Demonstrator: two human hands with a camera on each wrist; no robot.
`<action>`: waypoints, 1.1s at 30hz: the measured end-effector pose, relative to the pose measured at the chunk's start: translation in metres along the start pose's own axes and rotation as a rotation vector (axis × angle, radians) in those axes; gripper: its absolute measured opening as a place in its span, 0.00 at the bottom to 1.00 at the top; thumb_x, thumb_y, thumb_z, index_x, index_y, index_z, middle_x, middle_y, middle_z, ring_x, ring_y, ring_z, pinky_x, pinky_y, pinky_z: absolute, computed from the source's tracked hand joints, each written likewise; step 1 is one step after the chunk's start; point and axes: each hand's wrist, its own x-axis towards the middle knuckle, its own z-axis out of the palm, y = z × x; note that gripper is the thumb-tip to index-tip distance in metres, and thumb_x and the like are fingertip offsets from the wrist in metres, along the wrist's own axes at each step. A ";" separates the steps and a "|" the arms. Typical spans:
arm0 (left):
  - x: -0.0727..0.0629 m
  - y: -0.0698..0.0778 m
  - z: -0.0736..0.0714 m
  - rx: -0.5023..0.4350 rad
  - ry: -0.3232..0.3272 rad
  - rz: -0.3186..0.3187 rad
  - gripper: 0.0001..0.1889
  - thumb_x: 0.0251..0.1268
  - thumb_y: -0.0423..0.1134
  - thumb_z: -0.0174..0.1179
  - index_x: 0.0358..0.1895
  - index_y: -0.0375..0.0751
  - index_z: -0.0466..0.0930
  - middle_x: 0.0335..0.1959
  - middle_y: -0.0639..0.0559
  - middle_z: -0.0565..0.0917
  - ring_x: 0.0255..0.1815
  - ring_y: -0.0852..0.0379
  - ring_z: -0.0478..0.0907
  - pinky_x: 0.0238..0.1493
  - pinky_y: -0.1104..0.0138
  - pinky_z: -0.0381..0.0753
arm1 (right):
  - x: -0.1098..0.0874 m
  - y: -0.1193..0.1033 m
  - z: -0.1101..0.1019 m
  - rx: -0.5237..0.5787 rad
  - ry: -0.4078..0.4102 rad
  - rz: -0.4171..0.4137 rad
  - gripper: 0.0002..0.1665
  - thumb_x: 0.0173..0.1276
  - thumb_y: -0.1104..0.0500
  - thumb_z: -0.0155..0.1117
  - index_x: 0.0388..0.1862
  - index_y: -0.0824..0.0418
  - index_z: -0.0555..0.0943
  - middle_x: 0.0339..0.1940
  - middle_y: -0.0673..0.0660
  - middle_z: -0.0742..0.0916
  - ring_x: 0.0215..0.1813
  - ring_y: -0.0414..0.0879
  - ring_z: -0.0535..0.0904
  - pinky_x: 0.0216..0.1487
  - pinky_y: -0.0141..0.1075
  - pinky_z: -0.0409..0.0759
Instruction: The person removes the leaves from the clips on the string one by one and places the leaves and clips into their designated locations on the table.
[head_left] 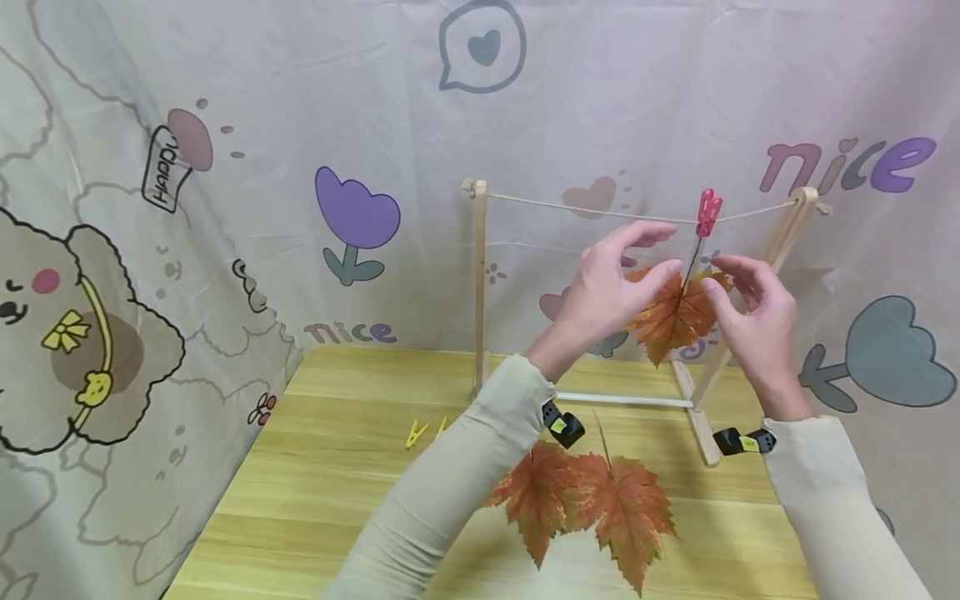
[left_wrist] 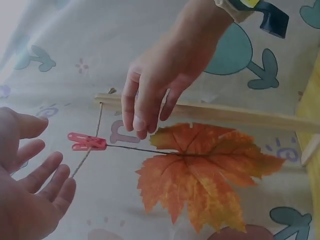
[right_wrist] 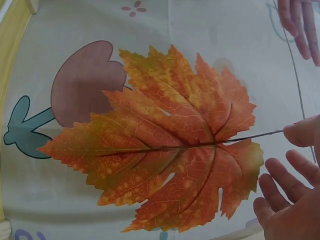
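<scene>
An orange maple leaf [head_left: 671, 325] hangs by its thin stem from a pink clothespin [head_left: 707, 214], which is clipped on a string [head_left: 585, 209]. To the left of the stem is my left hand [head_left: 618, 271], fingers spread and holding nothing. On the other side, my right hand [head_left: 761, 321] is held close to the leaf's edge with its fingers loosely bent. The left wrist view shows a gap between the right fingertips and the stem. The right wrist view shows the leaf's face [right_wrist: 180, 145] in full.
The string runs between a left wooden post [head_left: 481, 283] and a right one [head_left: 791, 229], joined low by a white bar [head_left: 622, 400]. Two more maple leaves [head_left: 618, 504] lie on the wooden table [head_left: 300, 500]. Yellow clothespins [head_left: 416, 434] lie left of my left sleeve. A printed curtain hangs behind.
</scene>
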 end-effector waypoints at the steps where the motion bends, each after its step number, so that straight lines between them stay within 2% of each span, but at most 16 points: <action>1: 0.002 0.001 0.000 0.021 0.000 0.009 0.20 0.72 0.41 0.66 0.65 0.48 0.79 0.61 0.60 0.81 0.61 0.74 0.72 0.58 0.80 0.72 | 0.002 0.000 0.001 0.004 -0.004 0.001 0.24 0.75 0.59 0.66 0.67 0.61 0.78 0.63 0.59 0.82 0.68 0.44 0.76 0.74 0.36 0.67; 7: 0.023 0.009 -0.002 0.095 0.002 0.040 0.22 0.71 0.41 0.67 0.65 0.47 0.79 0.62 0.58 0.81 0.62 0.74 0.71 0.61 0.83 0.66 | 0.016 -0.002 0.008 0.034 -0.010 -0.012 0.23 0.74 0.60 0.67 0.66 0.62 0.78 0.59 0.59 0.85 0.62 0.41 0.80 0.72 0.38 0.70; 9: 0.030 0.011 -0.003 0.109 0.000 0.052 0.22 0.70 0.42 0.68 0.65 0.46 0.79 0.62 0.58 0.82 0.62 0.74 0.71 0.62 0.83 0.63 | 0.019 -0.002 0.009 0.034 -0.007 -0.006 0.23 0.74 0.60 0.66 0.66 0.61 0.78 0.57 0.57 0.86 0.59 0.39 0.81 0.70 0.36 0.73; 13: 0.045 0.017 -0.004 0.168 -0.024 0.034 0.22 0.70 0.45 0.68 0.65 0.49 0.81 0.62 0.61 0.81 0.63 0.75 0.70 0.63 0.85 0.59 | 0.023 0.000 0.011 0.027 -0.013 0.034 0.22 0.74 0.59 0.67 0.65 0.61 0.79 0.51 0.48 0.88 0.53 0.33 0.82 0.63 0.30 0.77; 18: 0.066 0.022 -0.003 0.260 -0.090 -0.025 0.23 0.71 0.47 0.67 0.67 0.52 0.79 0.65 0.64 0.79 0.66 0.76 0.68 0.63 0.87 0.57 | 0.025 0.000 0.016 0.043 -0.023 0.043 0.20 0.72 0.60 0.69 0.60 0.66 0.82 0.44 0.40 0.88 0.46 0.32 0.83 0.54 0.23 0.78; 21: 0.078 0.023 0.002 0.323 -0.129 -0.072 0.24 0.72 0.49 0.66 0.68 0.55 0.78 0.65 0.67 0.79 0.67 0.77 0.67 0.62 0.87 0.57 | 0.025 -0.002 0.016 0.021 -0.017 0.042 0.18 0.72 0.59 0.69 0.56 0.67 0.83 0.42 0.38 0.87 0.44 0.32 0.83 0.51 0.23 0.77; 24: 0.087 0.023 0.005 0.360 -0.152 -0.122 0.23 0.72 0.50 0.65 0.68 0.57 0.78 0.63 0.69 0.80 0.64 0.77 0.70 0.61 0.86 0.60 | 0.024 -0.002 0.015 -0.002 -0.014 0.047 0.16 0.73 0.59 0.68 0.55 0.68 0.84 0.42 0.41 0.87 0.43 0.32 0.83 0.52 0.22 0.77; 28: 0.093 0.023 0.009 0.325 -0.178 -0.201 0.24 0.72 0.50 0.65 0.69 0.58 0.77 0.61 0.70 0.81 0.60 0.76 0.73 0.59 0.84 0.67 | 0.024 -0.001 0.014 -0.008 0.006 0.045 0.14 0.74 0.60 0.67 0.53 0.68 0.85 0.44 0.47 0.89 0.43 0.33 0.82 0.52 0.22 0.78; 33: 0.094 0.015 0.015 0.241 -0.170 -0.265 0.24 0.72 0.48 0.66 0.69 0.55 0.77 0.59 0.66 0.82 0.55 0.73 0.79 0.55 0.81 0.73 | 0.023 0.000 0.011 -0.033 0.017 0.027 0.15 0.75 0.59 0.65 0.54 0.68 0.86 0.45 0.48 0.89 0.43 0.35 0.81 0.52 0.22 0.78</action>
